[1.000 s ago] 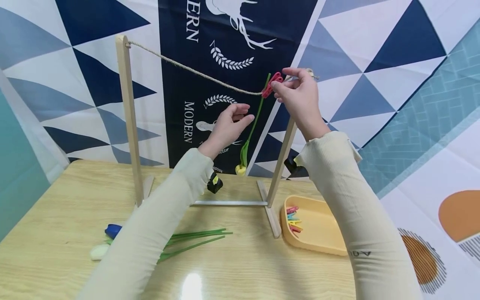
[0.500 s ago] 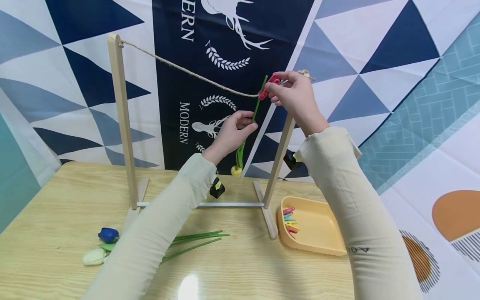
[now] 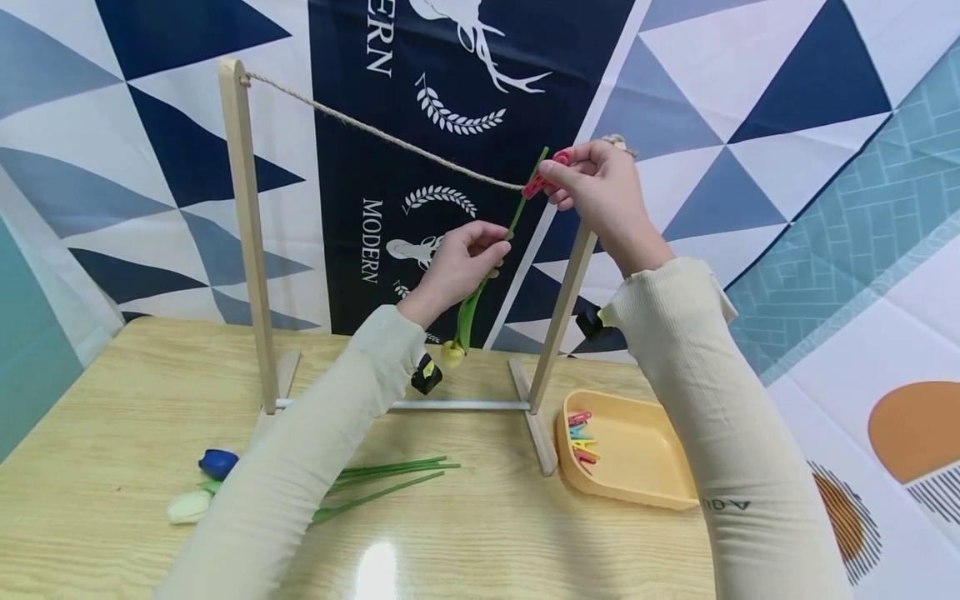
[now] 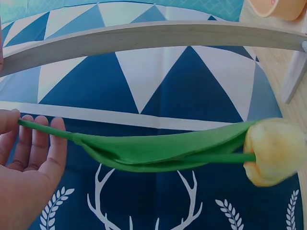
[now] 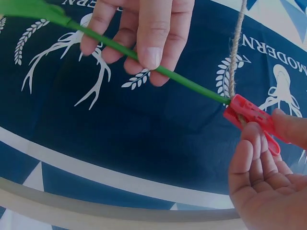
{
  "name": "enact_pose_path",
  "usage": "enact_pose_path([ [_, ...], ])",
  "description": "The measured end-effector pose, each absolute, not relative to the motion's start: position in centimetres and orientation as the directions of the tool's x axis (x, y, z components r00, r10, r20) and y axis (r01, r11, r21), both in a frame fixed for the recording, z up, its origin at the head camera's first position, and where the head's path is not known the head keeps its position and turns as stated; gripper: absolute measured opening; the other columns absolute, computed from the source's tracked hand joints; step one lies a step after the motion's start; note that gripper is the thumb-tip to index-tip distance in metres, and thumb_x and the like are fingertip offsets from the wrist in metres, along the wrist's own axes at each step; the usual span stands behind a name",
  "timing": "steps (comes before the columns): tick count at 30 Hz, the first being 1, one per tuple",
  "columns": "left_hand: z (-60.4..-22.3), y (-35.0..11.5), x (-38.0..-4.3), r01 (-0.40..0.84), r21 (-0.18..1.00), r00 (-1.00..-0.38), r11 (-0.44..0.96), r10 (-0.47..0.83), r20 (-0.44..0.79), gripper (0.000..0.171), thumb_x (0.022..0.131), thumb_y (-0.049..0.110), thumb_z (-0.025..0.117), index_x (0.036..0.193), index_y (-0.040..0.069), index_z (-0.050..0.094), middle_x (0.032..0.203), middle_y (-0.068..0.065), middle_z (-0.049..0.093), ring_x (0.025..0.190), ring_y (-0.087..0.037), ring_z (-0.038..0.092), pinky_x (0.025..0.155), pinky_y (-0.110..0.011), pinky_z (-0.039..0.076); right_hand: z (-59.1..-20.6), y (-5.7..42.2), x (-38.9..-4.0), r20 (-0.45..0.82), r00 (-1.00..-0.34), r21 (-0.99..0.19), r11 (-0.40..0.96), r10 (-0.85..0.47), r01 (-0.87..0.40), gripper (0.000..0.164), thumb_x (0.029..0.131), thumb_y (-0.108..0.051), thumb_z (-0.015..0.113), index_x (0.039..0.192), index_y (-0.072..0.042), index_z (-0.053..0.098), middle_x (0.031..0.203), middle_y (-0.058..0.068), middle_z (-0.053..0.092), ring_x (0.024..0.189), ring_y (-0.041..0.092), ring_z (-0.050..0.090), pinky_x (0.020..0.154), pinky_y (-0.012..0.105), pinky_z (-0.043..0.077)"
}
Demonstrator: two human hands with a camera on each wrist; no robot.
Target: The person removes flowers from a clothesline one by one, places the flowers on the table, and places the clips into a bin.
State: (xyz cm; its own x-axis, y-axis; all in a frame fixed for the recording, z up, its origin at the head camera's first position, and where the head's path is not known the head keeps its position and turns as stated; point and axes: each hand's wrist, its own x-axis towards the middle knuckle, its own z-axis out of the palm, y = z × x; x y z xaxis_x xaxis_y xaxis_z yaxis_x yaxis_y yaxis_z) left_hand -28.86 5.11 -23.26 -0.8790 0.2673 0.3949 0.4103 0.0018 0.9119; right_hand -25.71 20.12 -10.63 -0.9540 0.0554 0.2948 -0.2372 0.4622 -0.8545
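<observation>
A yellow tulip [image 4: 276, 151] hangs head down in front of the dark cloth. Its green stem [image 5: 192, 86] is pinched between thumb and fingers of my left hand [image 3: 459, 265], below the rope. Higher up, my right hand [image 3: 609, 198] holds a red clothespin [image 5: 252, 114] between thumb and fingers. The clothespin's jaws are around the twine rope [image 3: 375, 133] and the stem near its cut end; the stem tip pokes up above the rope. The rope sags from the wooden stand's left post [image 3: 247, 225] toward the right post [image 3: 564, 317].
A yellow tray [image 3: 637, 498] with several coloured clothespins [image 3: 582, 440] stands at the right of the table [image 3: 480, 542]. At the left lie a blue tulip [image 3: 217, 463], a white tulip [image 3: 189, 507] and green stems [image 3: 397, 479], partly behind my left sleeve. A white bar [image 3: 465, 406] joins the stand's feet.
My left hand has come to the stem and taken hold of it. The tulip head has swung left. My right hand stays at the red clothespin on the rope.
</observation>
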Motion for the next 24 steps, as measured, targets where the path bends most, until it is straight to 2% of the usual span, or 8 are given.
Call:
enact_pose_path([
  [5,-23.2,4.7,-28.8,0.438,0.899,-0.870,0.027,0.263,0.416,0.024,0.094,0.012,0.056,0.116,0.002,0.060,0.102,-0.013,0.063,0.085,-0.025,0.060,0.071,-0.024,0.054,-11.1,20.3,-25.7,0.352,-0.935,-0.855,0.422,0.048,-0.301,0.019,0.085,-0.024,0.068,0.096,-0.012,0.058,0.075,-0.003,0.063,0.062,0.009,0.059,0.063,0.014,0.050],
  [9,-23.2,4.3,-28.6,0.444,0.894,-0.868,0.057,0.275,0.413,0.024,0.094,0.012,0.055,0.115,0.002,0.060,0.098,-0.010,0.062,0.085,-0.025,0.058,0.070,-0.023,0.053,-11.6,20.5,-25.7,0.406,-0.913,-0.873,0.317,0.051,-0.370,0.014,0.084,-0.018,0.069,0.090,-0.010,0.060,0.071,0.000,0.062,0.059,0.011,0.057,0.060,0.015,0.050],
  [13,-23.6,3.6,-28.5,0.433,0.896,-0.875,0.101,0.286,0.390,0.024,0.094,0.014,0.056,0.116,0.004,0.060,0.099,-0.010,0.062,0.082,-0.018,0.057,0.075,-0.031,0.054,-12.1,20.7,-25.6,0.445,-0.893,-0.885,0.183,0.059,-0.429,0.013,0.081,-0.013,0.072,0.086,-0.007,0.061,0.070,0.002,0.064,0.057,0.012,0.056,0.058,0.016,0.049],
  [16,-23.9,2.8,-28.3,0.443,0.886,-0.872,0.136,0.295,0.391,0.024,0.094,0.014,0.056,0.116,0.005,0.060,0.103,-0.010,0.063,0.084,-0.021,0.058,0.077,-0.034,0.054,-12.4,20.8,-25.4,0.461,-0.885,-0.885,0.104,0.067,-0.453,0.014,0.080,-0.011,0.072,0.086,-0.006,0.061,0.072,0.003,0.065,0.058,0.012,0.056,0.058,0.017,0.049],
  [20,-24.6,1.8,-28.1,0.457,0.870,-0.866,0.182,0.312,0.390,0.025,0.093,0.015,0.057,0.117,0.007,0.061,0.101,-0.009,0.062,0.086,-0.029,0.057,0.071,-0.026,0.052,-12.9,21.1,-25.2,0.482,-0.872,-0.876,0.045,0.085,-0.479,0.014,0.080,-0.010,0.072,0.087,-0.005,0.061,0.072,0.003,0.066,0.058,0.012,0.056,0.058,0.017,0.049],
  [24,-25.1,1.0,-28.1,0.456,0.866,-0.866,0.206,0.329,0.377,0.025,0.093,0.015,0.058,0.116,0.006,0.061,0.098,-0.011,0.061,0.083,-0.029,0.056,0.066,-0.020,0.049,-13.2,21.3,-25.2,0.511,-0.853,-0.858,0.015,0.102,-0.513,0.013,0.081,-0.010,0.071,0.087,-0.005,0.060,0.072,0.003,0.065,0.057,0.012,0.056,0.059,0.017,0.049],
])
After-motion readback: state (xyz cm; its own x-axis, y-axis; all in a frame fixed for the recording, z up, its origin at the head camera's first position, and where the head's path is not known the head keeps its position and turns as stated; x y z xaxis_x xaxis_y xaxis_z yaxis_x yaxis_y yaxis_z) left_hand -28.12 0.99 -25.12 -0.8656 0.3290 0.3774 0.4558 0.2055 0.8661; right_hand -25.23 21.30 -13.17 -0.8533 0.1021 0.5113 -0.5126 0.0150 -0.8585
